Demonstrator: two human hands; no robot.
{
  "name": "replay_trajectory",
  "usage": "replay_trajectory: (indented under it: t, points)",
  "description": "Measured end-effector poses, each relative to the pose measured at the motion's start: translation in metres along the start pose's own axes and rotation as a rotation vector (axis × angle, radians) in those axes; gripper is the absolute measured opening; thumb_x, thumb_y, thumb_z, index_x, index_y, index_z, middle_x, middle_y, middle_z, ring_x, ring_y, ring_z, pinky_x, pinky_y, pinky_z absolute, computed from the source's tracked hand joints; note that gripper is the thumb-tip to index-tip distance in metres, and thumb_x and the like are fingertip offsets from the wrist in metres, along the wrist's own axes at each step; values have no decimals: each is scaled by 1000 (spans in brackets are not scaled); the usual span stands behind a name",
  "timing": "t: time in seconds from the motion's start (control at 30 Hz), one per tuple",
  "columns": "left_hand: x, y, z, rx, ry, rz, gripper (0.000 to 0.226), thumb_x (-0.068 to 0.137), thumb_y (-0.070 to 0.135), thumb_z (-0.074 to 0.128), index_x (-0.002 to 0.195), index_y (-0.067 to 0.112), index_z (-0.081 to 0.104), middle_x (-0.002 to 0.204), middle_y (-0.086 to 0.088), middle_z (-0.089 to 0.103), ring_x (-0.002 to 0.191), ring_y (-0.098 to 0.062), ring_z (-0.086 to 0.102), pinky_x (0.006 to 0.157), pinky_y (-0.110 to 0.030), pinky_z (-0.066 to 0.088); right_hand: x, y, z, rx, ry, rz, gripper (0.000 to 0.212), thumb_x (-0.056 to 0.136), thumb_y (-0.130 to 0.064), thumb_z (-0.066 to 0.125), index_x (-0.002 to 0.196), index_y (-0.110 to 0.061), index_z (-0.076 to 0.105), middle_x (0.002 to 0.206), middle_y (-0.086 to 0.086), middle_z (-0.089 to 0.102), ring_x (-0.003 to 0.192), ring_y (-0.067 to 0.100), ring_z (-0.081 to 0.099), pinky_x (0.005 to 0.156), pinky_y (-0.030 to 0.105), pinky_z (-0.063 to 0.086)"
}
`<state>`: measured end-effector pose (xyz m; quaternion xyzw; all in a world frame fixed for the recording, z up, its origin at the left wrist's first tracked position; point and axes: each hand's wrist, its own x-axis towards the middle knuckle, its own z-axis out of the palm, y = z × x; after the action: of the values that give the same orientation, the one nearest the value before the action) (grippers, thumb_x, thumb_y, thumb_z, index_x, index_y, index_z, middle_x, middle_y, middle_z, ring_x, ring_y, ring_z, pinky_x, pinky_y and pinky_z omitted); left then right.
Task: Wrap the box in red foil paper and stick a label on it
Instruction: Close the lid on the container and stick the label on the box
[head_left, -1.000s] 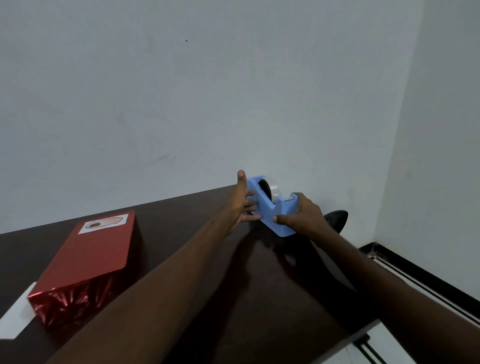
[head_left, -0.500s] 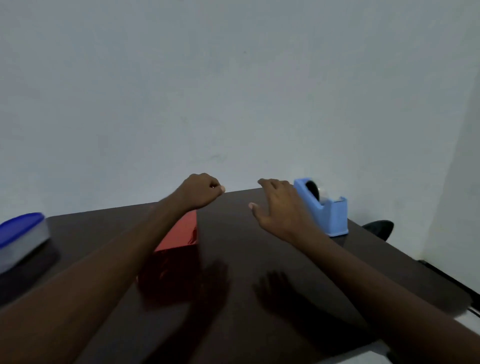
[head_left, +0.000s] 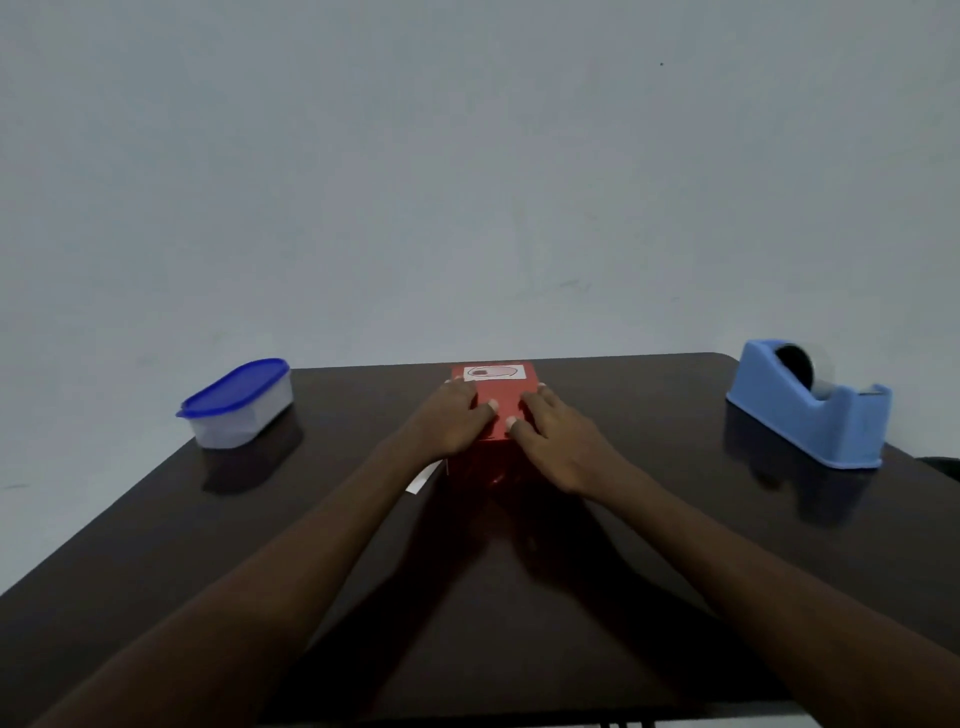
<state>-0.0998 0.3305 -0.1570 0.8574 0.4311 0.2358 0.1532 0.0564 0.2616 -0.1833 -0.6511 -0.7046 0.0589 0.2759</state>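
Red foil-wrapped box (head_left: 503, 400) sits mid-surface near the far edge, white label (head_left: 492, 372) on its far end; left hand (head_left: 453, 422) and right hand (head_left: 557, 441) lie flat on top, fingers extended, gripping nothing. Bare dark surface (head_left: 649, 519) runs wide on both sides. Blue-lidded container (head_left: 236, 403) far left, blue tape dispenser (head_left: 810, 410) by the right edge, both well apart from the box; white paper (head_left: 423, 479) shows under the left wrist.

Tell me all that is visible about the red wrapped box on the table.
The red wrapped box lies flat in the middle of the dark table, covered in shiny red foil paper. A white label with an oval drawing sits on its top at the far end. The left hand and right hand rest on it, fingers spread. A white paper shows beside its near left corner.
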Motion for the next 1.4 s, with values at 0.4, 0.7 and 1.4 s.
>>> replay_trajectory:
  t: [0.4, 0.7, 1.4]
  points:
    - [77, -29, 10, 54, -66, -81, 34, 103, 30, 41, 113, 2, 59, 124, -16, 56, 112, -27, 52, 83, -26, 31, 68, 24, 5, -40, -8, 64, 33, 102, -34, 38, 117, -7, 49, 121, 12, 49, 109, 28, 49, 88, 39, 40]
    - [141, -64, 17, 56, -91, -94, 60, 96, 54, 27, 132, 15, 55, 140, -8, 53, 126, -26, 49, 102, -34, 37, 136, 54, 12, -93, -49, 30, 49, 102, -44, 34, 136, -9, 43, 139, 12, 47, 119, 27, 50, 93, 38, 39]
    - [1, -96, -38, 36, -335, -234, 31, 72, 31, 78, 100, 30, 65, 95, 13, 52, 81, -4, 51, 70, -27, 44, 104, -63, 10, -109, -300, -164, 22, 93, -32, 58, 109, -17, 59, 107, 0, 57, 99, 16, 51, 77, 29, 44]
